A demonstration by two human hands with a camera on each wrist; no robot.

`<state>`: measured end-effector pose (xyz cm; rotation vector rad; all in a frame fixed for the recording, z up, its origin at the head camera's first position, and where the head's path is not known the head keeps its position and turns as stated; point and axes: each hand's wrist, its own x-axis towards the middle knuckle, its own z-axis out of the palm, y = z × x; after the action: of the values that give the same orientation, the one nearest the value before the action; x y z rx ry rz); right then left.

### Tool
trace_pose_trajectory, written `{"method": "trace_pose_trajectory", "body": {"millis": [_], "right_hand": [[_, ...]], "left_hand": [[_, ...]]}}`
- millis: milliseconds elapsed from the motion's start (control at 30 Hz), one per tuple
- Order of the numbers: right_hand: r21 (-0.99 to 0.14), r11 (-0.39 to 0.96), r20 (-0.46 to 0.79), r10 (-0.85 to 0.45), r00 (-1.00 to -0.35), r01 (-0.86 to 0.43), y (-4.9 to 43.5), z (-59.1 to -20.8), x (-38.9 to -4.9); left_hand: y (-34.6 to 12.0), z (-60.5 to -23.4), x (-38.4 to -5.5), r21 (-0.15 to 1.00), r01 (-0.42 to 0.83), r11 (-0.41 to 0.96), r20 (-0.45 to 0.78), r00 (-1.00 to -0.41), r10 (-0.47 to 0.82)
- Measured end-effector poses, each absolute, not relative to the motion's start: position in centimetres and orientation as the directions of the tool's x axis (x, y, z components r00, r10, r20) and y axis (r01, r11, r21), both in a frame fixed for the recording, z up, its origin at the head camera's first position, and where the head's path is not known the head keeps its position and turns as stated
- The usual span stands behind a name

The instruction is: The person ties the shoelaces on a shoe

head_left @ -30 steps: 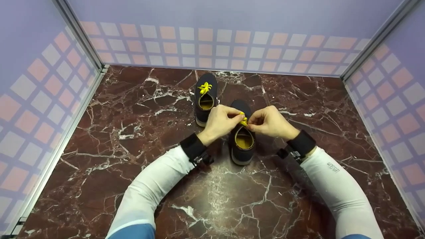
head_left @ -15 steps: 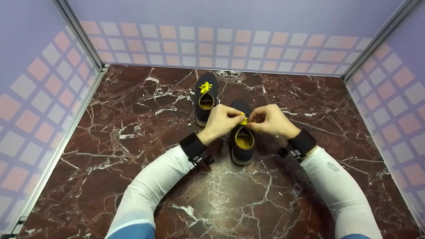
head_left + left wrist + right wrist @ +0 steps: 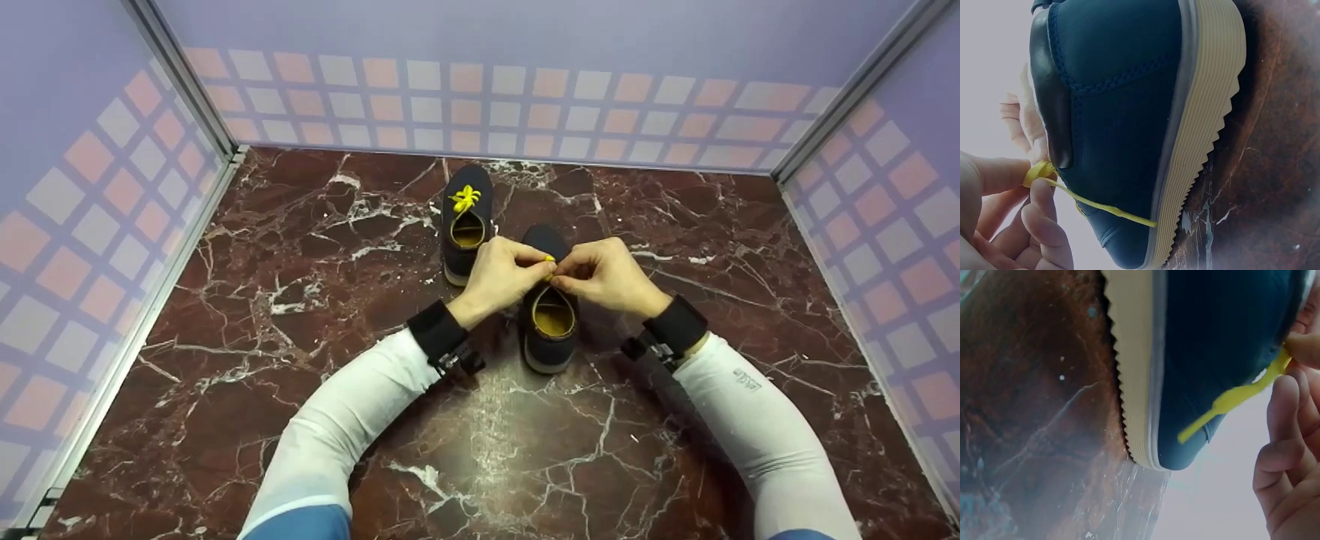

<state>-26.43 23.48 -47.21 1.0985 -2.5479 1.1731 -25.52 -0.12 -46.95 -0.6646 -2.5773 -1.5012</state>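
Observation:
Both hands meet over the tongue of the nearer dark shoe [image 3: 546,352], which has a yellow insole and stands toe away. My left hand [image 3: 499,277] pinches a loop of yellow shoelace [image 3: 1041,169] between thumb and finger. From that loop a loose lace end runs down the shoe's side in the left wrist view. On the other side, my right hand [image 3: 613,279] pinches the lace too; a flat yellow end [image 3: 1233,398] sticks out past its fingertips toward the toe. The knot itself is mostly hidden by the fingers.
A matching dark shoe [image 3: 470,176] stands to the left and farther off, its yellow lace tied in a bow [image 3: 466,199]. Brown marble flooring [image 3: 337,262] lies all round, bounded by checkered panels [image 3: 420,97] behind and at both sides.
My right hand has shifted slightly left, bringing its fingertips up to those of my left hand. Less yellow lace shows between them now. The left hand and both shoes stay put.

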Motion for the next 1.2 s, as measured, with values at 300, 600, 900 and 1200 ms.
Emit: {"method": "trace_pose_trajectory", "body": {"millis": [300, 600, 900, 1200], "right_hand": [[-0.692, 0.509, 0.248, -0.498, -0.831, -0.512, 23.8, -46.9, -26.6], [-0.704, 0.507, 0.241, -0.487, -0.839, -0.497, 22.9, -46.9, -26.8], [-0.535, 0.547, 0.355, -0.546, -0.758, -0.644, 21.9, -47.1, -27.0], [-0.956, 0.258, -0.022, -0.53, -0.848, -0.137, 23.0, -47.3, -27.3]], "left_hand": [[-0.2, -46.7, -25.3, 0.807, 0.424, 0.412, 0.293, -0.892, 0.345], [-0.4, -46.8, -25.3, 0.806, 0.453, 0.382, 0.327, -0.878, 0.351], [-0.5, -46.8, -25.3, 0.777, 0.494, 0.39, 0.374, -0.861, 0.345], [-0.2, -46.9, -25.0, 0.784, 0.5, 0.369, 0.387, -0.858, 0.338]]}}
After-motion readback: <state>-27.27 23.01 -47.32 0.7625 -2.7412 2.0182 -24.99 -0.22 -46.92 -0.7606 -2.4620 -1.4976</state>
